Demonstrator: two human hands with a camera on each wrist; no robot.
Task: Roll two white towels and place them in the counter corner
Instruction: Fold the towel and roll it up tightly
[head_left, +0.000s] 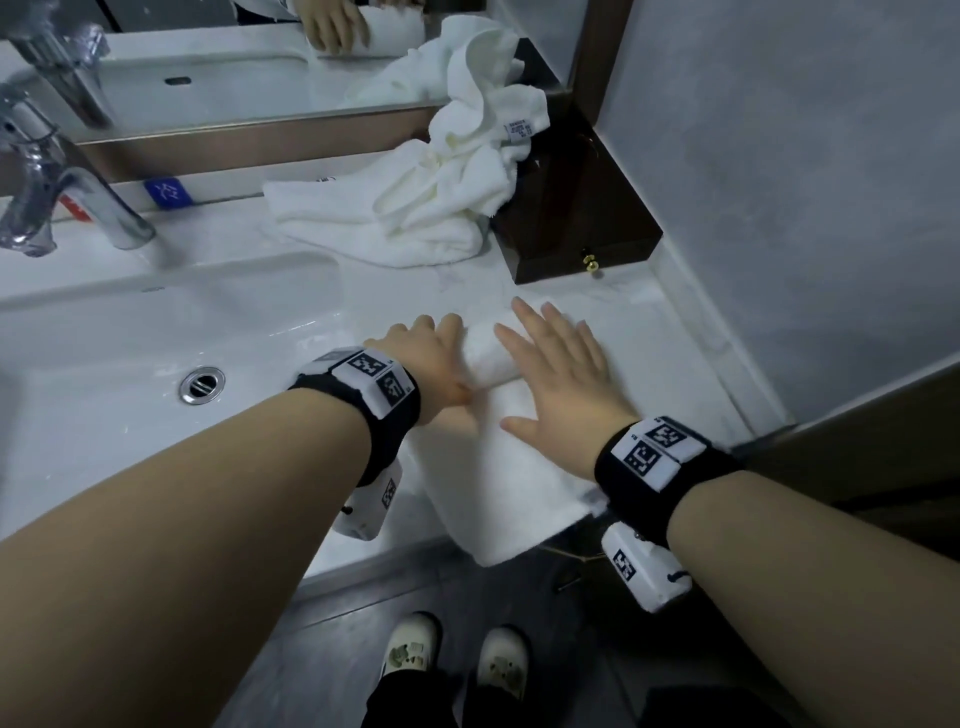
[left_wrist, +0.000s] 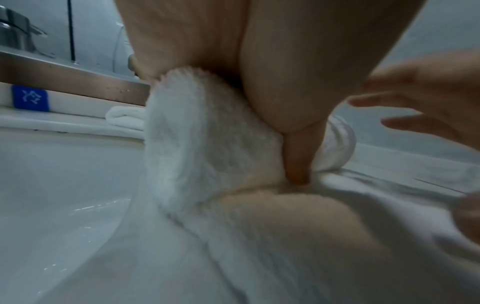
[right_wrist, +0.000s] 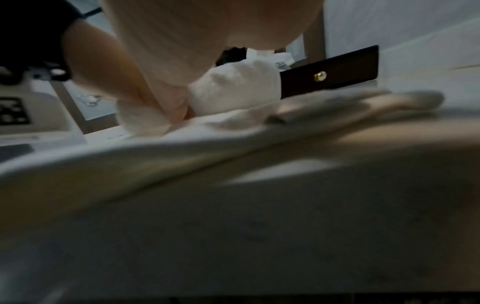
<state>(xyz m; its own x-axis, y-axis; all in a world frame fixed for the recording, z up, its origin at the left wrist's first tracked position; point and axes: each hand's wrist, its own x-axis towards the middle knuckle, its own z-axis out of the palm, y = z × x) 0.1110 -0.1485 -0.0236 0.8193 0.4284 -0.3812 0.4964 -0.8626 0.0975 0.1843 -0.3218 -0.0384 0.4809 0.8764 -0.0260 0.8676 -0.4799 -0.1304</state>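
Note:
A white towel (head_left: 498, 467) lies flat on the counter to the right of the sink, its near end hanging over the front edge. Its far end is wound into a roll (head_left: 485, 358). My left hand (head_left: 426, 343) grips the roll's left end, fingers over the top and thumb (left_wrist: 298, 160) pressed into the near side of the roll (left_wrist: 202, 144). My right hand (head_left: 556, 369) lies flat on the right part of the roll with straight fingers. A second white towel (head_left: 441, 197) sits crumpled in the back corner, partly draped over a dark box.
The white sink basin (head_left: 130, 338) and chrome tap (head_left: 67, 192) are to the left. A dark wooden box (head_left: 582, 228) with a brass knob (right_wrist: 320, 76) stands in the back right corner against the grey wall. A mirror runs along the back.

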